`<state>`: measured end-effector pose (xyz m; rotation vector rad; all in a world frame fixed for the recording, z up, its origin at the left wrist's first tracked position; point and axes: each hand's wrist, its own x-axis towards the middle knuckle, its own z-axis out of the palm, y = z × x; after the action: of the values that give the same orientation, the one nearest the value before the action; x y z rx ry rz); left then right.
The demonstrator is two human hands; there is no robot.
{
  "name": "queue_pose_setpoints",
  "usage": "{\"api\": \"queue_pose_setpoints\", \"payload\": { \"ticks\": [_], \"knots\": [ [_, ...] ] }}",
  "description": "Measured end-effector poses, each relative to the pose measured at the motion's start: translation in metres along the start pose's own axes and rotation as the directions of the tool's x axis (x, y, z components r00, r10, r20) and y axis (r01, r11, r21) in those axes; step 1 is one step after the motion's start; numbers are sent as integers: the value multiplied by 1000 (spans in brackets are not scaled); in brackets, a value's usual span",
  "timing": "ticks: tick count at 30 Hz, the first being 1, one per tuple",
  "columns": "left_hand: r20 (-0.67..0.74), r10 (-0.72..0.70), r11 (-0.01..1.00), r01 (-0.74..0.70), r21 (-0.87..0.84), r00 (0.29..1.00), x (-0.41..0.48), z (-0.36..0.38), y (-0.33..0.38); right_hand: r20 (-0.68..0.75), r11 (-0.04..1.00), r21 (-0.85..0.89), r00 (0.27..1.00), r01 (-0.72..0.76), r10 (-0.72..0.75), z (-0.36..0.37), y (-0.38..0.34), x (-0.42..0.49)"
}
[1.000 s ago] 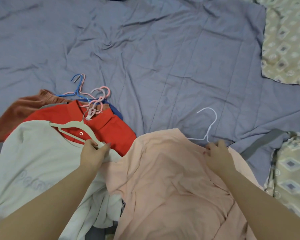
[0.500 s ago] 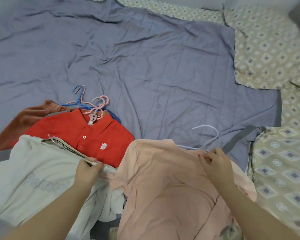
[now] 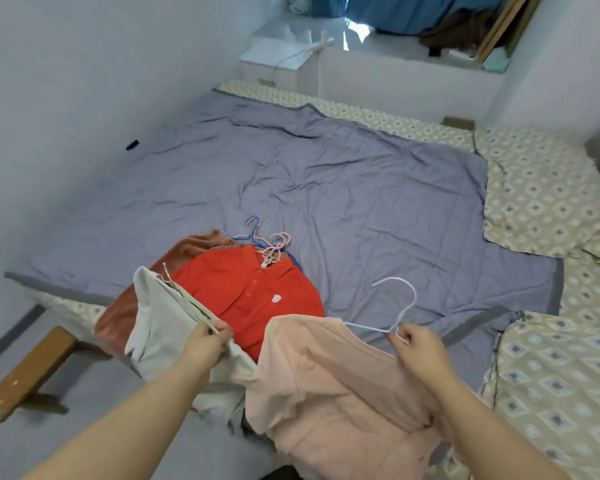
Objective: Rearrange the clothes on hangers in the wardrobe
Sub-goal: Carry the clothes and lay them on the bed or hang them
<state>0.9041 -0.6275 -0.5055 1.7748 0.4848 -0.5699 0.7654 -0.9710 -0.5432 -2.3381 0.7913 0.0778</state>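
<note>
Both hands have risen off the bed since 0.5 s ago, and the white hanger [image 3: 413,292], then lying flat on the grey-blue quilt [image 3: 326,188], is now raised clear of it. The right hand [image 3: 418,344] pinches that hanger at the base of its hook, fingers curled round the wire. The hook points up and away from the person, and 1 arm runs left under the neck of the pink shirt [image 3: 333,386], which hangs crumpled over the near edge of the bed.

The left hand [image 3: 207,341] grips the near end of a pale hanger [image 3: 184,297] carrying the cream shirt [image 3: 163,317]. Its long axis slants from the hand up and to the far left.

Between the 2 shirts the red polo [image 3: 246,289] lies flat, collar away from the person. A small white patch [image 3: 276,299] on its chest is too small to read. A rust-brown garment [image 3: 187,249] lies under its left side, and pink and blue hanger hooks [image 3: 257,233] stick out past the collar.

The quilt covers a diamond-patterned sheet [image 3: 551,202]. A wooden bed leg [image 3: 32,368] shows at lower left, pale walls stand around, and a blue curtain [image 3: 413,12] hangs beyond the far ledge.
</note>
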Motion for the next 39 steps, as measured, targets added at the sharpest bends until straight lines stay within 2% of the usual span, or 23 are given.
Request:
{"api": "queue_pose_setpoints", "payload": {
  "ticks": [5, 8, 12, 16, 20, 25, 29, 33, 39],
  "knots": [
    [-141, -62, 975, 30, -221, 988, -59, -70, 10, -2, 991, 58, 993, 119, -119, -62, -51, -19],
    [-248, -108, 953, 30, -300, 963, -104, -121, 3, 48, 981, 38, 980, 193, -194, -92, -85, -29],
    [-321, -106, 939, -11, -343, 941, -168, -188, -10, 83, 971, 8, 968, 237, -237, -114, -135, -45],
    [-294, -69, 956, -21, -294, 953, -228, -243, -21, 143, 952, -31, 944, 306, -299, -112, -192, -68],
    [-277, -59, 933, -46, -358, 959, -271, -276, -24, 204, 913, -71, 902, 401, -381, -82, -258, -104],
    [-294, -43, 879, -103, -465, 955, -309, -311, -38, 280, 826, -16, 796, 563, -537, -37, -348, -166],
    [-359, 13, 866, -190, -463, 933, -340, -344, -47, 324, 762, 72, 708, 643, -628, -4, -423, -237],
    [-425, 53, 850, -264, -456, 903, -371, -379, -53, 375, 754, 255, 657, 606, -654, 30, -485, -305],
    [-549, 58, 832, -344, -435, 834, -407, -433, -76, 474, 703, 473, 519, 531, -711, 75, -542, -404]
  ]
}}
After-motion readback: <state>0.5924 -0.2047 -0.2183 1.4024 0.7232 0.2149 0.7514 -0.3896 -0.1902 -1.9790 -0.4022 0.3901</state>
